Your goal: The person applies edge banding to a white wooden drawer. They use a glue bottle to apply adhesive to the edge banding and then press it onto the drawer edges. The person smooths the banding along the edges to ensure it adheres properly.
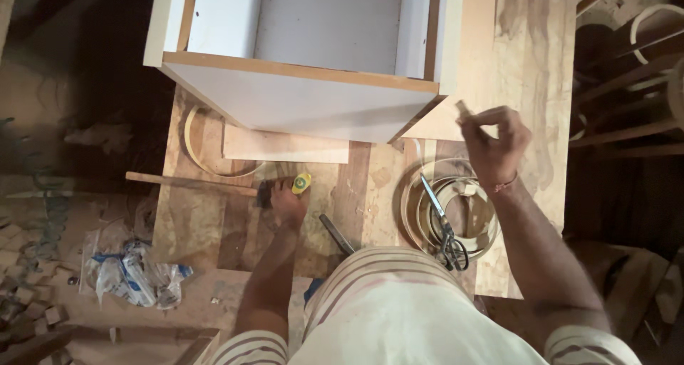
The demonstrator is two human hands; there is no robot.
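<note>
Counting hands: two. Left hand (288,202) is clamped on a hammer (192,184) lying on the table (527,87); right hand (495,140) has fingers pinched together on a small wooden bit (464,109), up by the cabinet corner.
Cabinet: one white box (299,101), hogging the table's far half.
Scissors: one pair (443,226), on the edge-banding coils (456,212).
Tape measure: one, yellow (301,183), just beside the left hand.
Room: a bare strip along the right edge.

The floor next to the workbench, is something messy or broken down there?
Yes. On the floor left of the workbench, small wood offcuts lie scattered, and a crumpled plastic bag sits loose beside them. It looks like litter, not breakage. On the bench, scissors lie across coiled edging strip.
</note>
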